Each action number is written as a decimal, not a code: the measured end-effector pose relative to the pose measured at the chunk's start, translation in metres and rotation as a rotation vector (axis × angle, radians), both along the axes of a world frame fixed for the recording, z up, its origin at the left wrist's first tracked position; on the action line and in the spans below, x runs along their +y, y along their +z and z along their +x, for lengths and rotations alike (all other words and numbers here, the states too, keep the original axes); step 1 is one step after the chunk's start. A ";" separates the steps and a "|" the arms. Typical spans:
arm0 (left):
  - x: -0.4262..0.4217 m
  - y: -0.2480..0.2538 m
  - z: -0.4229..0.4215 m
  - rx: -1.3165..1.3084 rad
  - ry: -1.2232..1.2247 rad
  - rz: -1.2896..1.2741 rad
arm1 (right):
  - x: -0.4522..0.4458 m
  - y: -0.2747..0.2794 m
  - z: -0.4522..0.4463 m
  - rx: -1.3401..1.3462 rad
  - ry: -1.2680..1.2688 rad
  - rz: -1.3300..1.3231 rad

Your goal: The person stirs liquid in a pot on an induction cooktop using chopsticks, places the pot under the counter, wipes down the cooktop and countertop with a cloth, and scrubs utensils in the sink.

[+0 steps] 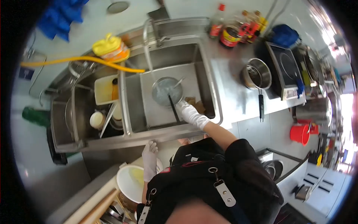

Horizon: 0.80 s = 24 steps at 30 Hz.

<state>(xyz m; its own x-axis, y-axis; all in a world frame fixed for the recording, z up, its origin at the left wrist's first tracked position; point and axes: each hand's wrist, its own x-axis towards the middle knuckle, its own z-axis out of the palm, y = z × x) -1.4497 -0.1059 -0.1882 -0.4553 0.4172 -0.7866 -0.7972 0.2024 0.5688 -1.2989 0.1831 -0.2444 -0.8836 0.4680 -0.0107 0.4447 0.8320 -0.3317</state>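
Note:
In the right basin of the steel sink [128, 128], a round metal bowl [158, 98] holds cloudy water. Water runs from the tap [145, 37] towards it. A black handle [173, 106] slants out of the bowl over its near rim, and a pale utensil end [179, 82] sticks up at the other side. My right hand [191, 114], in a white glove, has its fingers closed at the bowl's near right rim. My left hand [150, 156], gloved too, hangs by the sink's front edge with loosely bent fingers and nothing visible in it.
The left basin has a white tub [102, 91] and a jar [97, 120]. A yellow hose [85, 58] crosses above. On the right counter stand sauce bottles [230, 36], a saucepan [257, 72] and an induction cooker [286, 61]. A white bucket [128, 184] stands below left.

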 end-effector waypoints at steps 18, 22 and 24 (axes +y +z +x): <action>0.185 0.022 0.143 0.398 -0.399 -0.004 | 0.063 0.160 0.342 0.391 -1.026 0.043; 0.215 0.024 0.185 0.311 -0.443 0.018 | 0.075 0.111 0.374 0.377 -1.175 -0.289; 0.226 0.029 0.202 0.326 -0.470 0.014 | 0.081 0.101 0.378 0.449 -1.187 -0.599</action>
<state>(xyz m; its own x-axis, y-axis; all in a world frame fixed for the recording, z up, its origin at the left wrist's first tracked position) -1.2473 0.1205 -0.1590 -0.4367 0.6426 -0.6296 -0.4059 0.4838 0.7754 -0.9214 0.2643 -0.1430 0.0488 0.9534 -0.2977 0.5363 -0.2765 -0.7975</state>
